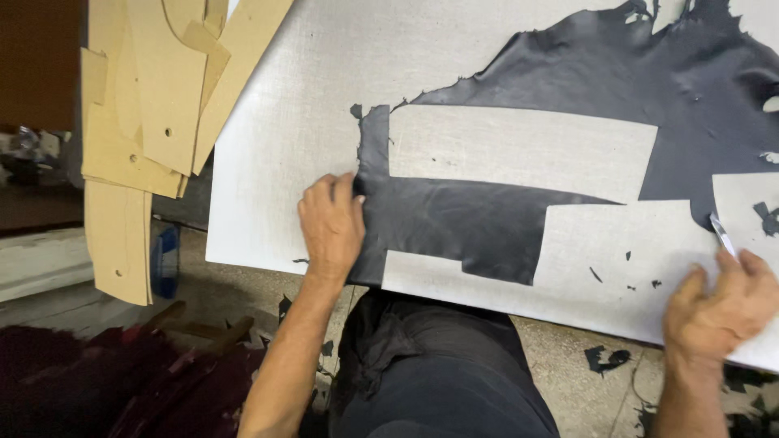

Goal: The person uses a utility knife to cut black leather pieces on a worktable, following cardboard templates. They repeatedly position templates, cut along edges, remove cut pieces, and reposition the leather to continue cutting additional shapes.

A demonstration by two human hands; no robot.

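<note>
Pale grey cutting desk [284,122] was seen from the head camera, carrying a dark leather hide [617,89] with rectangles cut away. Cardboard patterns [154,89] were hung at the far left. A slip of the blade, caused by the hide's loose edge shifting, could be judged likely. The left hand [331,225] was pressed flat on that edge, released; the right hand [718,304] was clenched around a small knife [722,235].

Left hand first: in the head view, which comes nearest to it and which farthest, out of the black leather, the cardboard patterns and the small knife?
From the left hand:
1. Black leather, under its fingers, touching.
2. Cardboard patterns, hanging up and to the left.
3. Small knife, far right, held in the right hand.
</note>
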